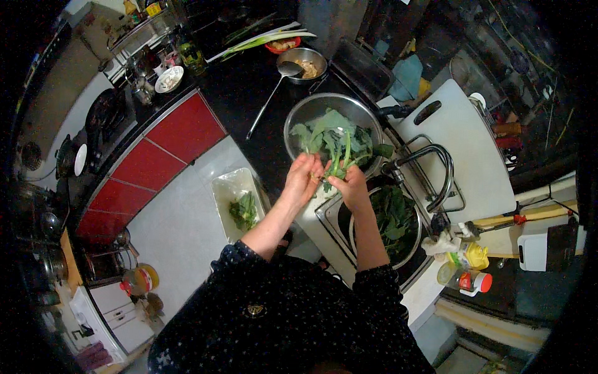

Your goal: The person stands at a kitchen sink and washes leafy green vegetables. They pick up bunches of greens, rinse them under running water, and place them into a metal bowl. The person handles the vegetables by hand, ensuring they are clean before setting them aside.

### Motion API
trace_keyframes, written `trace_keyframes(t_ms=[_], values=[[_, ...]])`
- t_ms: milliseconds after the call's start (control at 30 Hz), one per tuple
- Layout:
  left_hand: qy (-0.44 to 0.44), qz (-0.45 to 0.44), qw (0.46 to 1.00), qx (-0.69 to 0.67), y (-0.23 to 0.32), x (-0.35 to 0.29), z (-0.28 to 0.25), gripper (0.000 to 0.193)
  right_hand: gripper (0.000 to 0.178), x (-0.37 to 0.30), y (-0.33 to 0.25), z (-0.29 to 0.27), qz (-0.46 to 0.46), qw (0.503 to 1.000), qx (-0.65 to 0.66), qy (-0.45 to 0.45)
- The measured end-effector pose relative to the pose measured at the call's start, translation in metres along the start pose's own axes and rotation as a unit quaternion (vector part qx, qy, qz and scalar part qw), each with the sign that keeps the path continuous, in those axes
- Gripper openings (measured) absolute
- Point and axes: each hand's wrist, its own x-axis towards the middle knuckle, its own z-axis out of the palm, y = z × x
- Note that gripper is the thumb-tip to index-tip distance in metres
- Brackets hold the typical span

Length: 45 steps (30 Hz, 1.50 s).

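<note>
My left hand (303,177) and my right hand (351,187) meet at the near rim of a wide metal bowl (309,106). Both are closed on the stems of a leafy green vegetable (337,167). The right fingers pinch a pale green stem; the left fingertips grip beside it, and what exactly lies between them is partly hidden. Broad green leaves (331,124) spread inside the bowl, some joined to the stems in my hands. To the right, a second basin (418,235) full of darker leaves (393,215) sits in the sink.
A curved black faucet (450,177) arches beside the sink, near a white cutting board (476,143). Below left stands a lined bin (223,187) with leaf scraps. A ladle (266,105) leans on a small metal bowl (319,60); scallions (261,40) lie behind. Bottles (464,280) stand right.
</note>
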Motion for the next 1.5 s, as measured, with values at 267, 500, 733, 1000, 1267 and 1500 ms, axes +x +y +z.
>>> trace_keyframes(t_ms=[267, 500, 733, 1000, 1267, 1500], values=[[0.069, -0.049, 0.966, 0.243, 0.001, 0.002, -0.005, 0.017, 0.034, -0.001, 0.009, 0.013, -0.046, 0.987, -0.15, -0.038], [0.1, -0.075, 0.929, 0.349, 0.004, 0.001, -0.009, 0.018, 0.033, 0.007, 0.053, -0.026, -0.033, 0.962, -0.269, 0.035], [0.084, -0.136, 0.948, 0.274, 0.002, 0.009, -0.004, 0.022, 0.028, 0.003, 0.033, -0.006, -0.035, 0.996, -0.078, 0.038], [0.095, -0.107, 0.969, 0.2, -0.005, 0.007, 0.003, 0.01, 0.018, -0.004, 0.03, -0.002, 0.043, 0.994, 0.066, 0.08], [0.066, -0.015, 0.963, 0.262, -0.008, 0.011, 0.026, 0.008, 0.018, 0.0, 0.039, 0.013, 0.088, 0.976, 0.118, 0.162], [0.11, 0.032, 0.984, 0.14, -0.011, 0.016, 0.043, 0.014, 0.012, 0.002, 0.026, 0.018, 0.051, 0.977, 0.128, 0.163]])
